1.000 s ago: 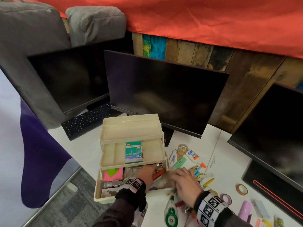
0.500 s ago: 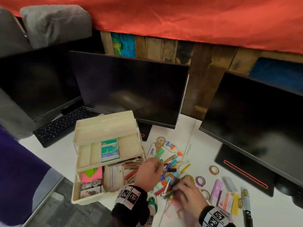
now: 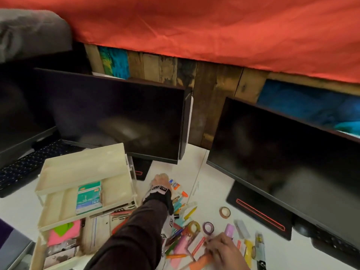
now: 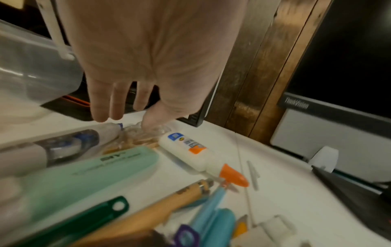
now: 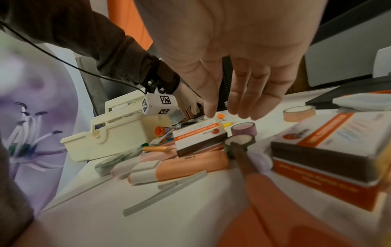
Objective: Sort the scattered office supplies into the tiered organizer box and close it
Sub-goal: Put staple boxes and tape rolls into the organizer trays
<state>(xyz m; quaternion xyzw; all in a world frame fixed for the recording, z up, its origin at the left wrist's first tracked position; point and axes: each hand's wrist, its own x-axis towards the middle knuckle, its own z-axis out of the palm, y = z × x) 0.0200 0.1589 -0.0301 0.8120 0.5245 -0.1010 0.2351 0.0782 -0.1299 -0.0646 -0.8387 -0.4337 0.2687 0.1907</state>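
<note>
The cream tiered organizer box point(image 3: 83, 168) point(image 5: 118, 138) stands with its tiers spread at the left. A green staples box point(image 3: 89, 195) lies in its middle tier and pink sticky notes point(image 3: 64, 232) in the bottom. My left hand point(image 3: 160, 179) point(image 4: 127, 117) reaches to the far end of the pile, its fingers straight down, one fingertip touching a clear tape roll point(image 4: 137, 133) beside a glue bottle point(image 3: 176, 186) point(image 4: 186, 148). My right hand point(image 3: 222, 248) point(image 5: 232, 107) hovers flat, holding nothing, over a small paper clip box point(image 5: 198, 135).
Pens, highlighters point(image 5: 180, 165) and washi tape rolls point(image 3: 225, 212) point(image 3: 208, 228) litter the white desk right of the box. A bigger paper clip box point(image 5: 330, 147) lies near my right wrist. Dark monitors point(image 3: 116, 117) point(image 3: 282, 152) stand behind, and a keyboard point(image 3: 29, 164) at the far left.
My left hand left the box's bottom tier and stretched forward to the far end of the pile. My right hand slid right over the paper clip boxes. The head view swung right.
</note>
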